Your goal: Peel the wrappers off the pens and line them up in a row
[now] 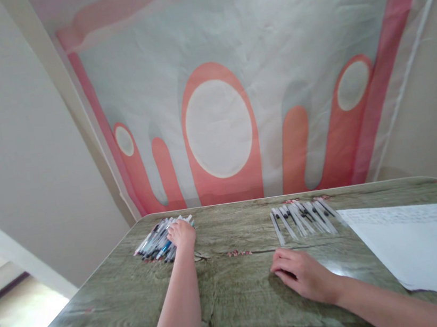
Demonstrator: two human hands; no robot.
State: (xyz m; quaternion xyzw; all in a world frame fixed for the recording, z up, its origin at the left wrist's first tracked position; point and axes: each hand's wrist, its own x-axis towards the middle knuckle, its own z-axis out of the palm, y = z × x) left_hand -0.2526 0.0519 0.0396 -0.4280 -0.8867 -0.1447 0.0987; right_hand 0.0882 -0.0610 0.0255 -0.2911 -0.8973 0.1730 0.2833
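Observation:
My left hand (182, 232) reaches over a heap of pens (154, 241) at the far left of the table. Its fingers are bent down onto the heap and look closed on a pen, though the tips are partly lost among the barrels. Just below those fingers shows a blue pen (163, 249). My right hand (303, 274) rests on the tabletop at the centre right, its fingers loosely curled with nothing seen in them. Beyond it lies a spread row of clear-barrelled pens (304, 219), several with black parts, side by side and apart from the hand.
The wood-patterned table (235, 290) bears printed pink blossoms. Large white paper sheets (427, 248) with lines of marks near the top lie at the right, close to the pen row. Behind the far edge hangs a grey and pink printed sheet (220, 131).

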